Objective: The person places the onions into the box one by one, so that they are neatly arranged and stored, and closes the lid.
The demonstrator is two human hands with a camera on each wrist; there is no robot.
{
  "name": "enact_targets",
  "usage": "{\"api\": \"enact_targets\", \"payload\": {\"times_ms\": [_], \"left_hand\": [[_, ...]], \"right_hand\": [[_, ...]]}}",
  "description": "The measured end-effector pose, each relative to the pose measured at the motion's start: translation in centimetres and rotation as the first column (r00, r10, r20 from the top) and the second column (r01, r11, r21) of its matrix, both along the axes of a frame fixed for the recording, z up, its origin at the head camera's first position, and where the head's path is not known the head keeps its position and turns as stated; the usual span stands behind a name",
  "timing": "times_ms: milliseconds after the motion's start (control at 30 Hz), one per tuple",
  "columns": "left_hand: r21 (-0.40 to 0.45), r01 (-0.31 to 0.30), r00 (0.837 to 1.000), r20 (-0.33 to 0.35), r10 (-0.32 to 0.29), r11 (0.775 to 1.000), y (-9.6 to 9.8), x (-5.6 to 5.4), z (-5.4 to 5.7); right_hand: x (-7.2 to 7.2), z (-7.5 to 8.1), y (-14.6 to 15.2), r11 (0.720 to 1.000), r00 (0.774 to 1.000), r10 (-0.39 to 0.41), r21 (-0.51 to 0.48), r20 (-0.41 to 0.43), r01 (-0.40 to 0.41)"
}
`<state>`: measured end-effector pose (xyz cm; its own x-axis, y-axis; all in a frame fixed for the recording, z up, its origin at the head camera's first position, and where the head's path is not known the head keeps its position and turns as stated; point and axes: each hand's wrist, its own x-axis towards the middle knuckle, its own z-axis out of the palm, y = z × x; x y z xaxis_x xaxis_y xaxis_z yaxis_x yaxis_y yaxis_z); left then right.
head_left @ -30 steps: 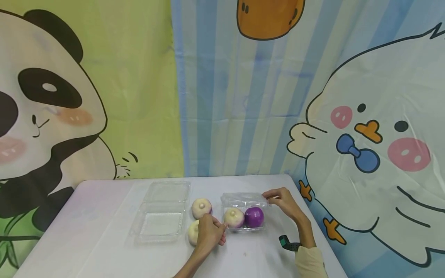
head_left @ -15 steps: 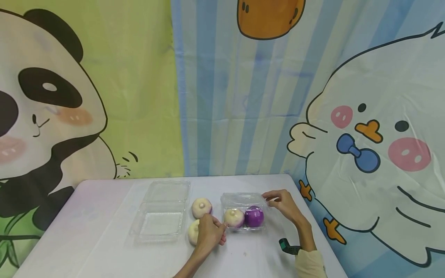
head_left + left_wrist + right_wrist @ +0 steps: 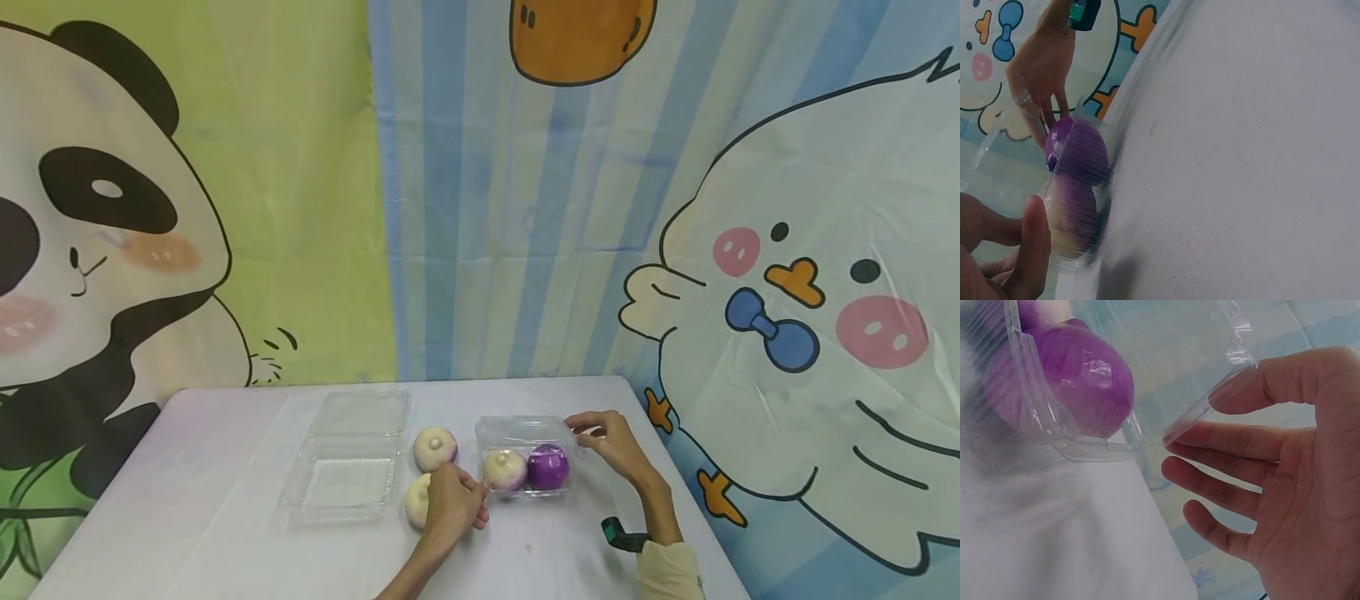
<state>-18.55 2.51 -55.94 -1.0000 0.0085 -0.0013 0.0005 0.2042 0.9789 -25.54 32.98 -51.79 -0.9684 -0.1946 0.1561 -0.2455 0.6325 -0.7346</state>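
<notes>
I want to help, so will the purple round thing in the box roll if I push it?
The purple round thing may wobble or roll a little, since it looks rounded. The walls of the clear box and the paler one beside it would probably stop it. Its skin might feel slippery, because it shines.

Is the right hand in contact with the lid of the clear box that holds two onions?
Touching. The right wrist view shows the right hand pinching the lid between thumb and fingers.

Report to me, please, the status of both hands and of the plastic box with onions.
Right hand pinches open lid. Left hand at left end of box, grip unclear. Two onions inside; nothing seen blocking lid.
</notes>
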Motion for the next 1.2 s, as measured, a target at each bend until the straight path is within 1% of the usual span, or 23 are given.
{"api": "enact_targets", "payload": {"times_ms": [200, 400, 700, 833, 1033, 1200], "left_hand": [[0.022, 0.022, 1.000, -0.011, -0.021, 1.000, -0.2, 0.0, 0.0], [0.039, 0.028, 1.000, -0.009, -0.028, 0.999, -0.2, 0.1, 0.1], [0.058, 0.011, 0.999, 0.050, -0.014, 0.998, -0.2, 0.1, 0.3], [0.056, 0.010, 0.998, 0.065, -0.013, 0.998, -0.2, 0.2, 0.2], [0.055, -0.012, 0.996, 0.090, 0.007, 0.998, -0.1, 0.1, 0.3], [0.063, -0.024, 0.994, 0.109, 0.017, 0.998, 0.0, 0.1, 0.2]], "right_hand": [[0.2, -0.1, 0.0, 1.000, 1.000, -0.006, 0.003, 0.004, 0.006], [0.4, -0.2, 0.0, 1.000, 1.000, -0.008, 0.008, -0.001, 0.008], [0.7, -0.4, -0.2, 1.000, 1.000, -0.018, 0.019, -0.016, 0.018], [0.8, -0.5, -0.2, 0.999, 1.000, -0.022, 0.029, -0.019, 0.023], [1.0, -0.6, -0.3, 0.999, 0.999, -0.019, 0.036, -0.028, 0.020], [1.2, -0.6, -0.2, 1.000, 0.999, -0.013, 0.024, -0.037, 0.014]]}}
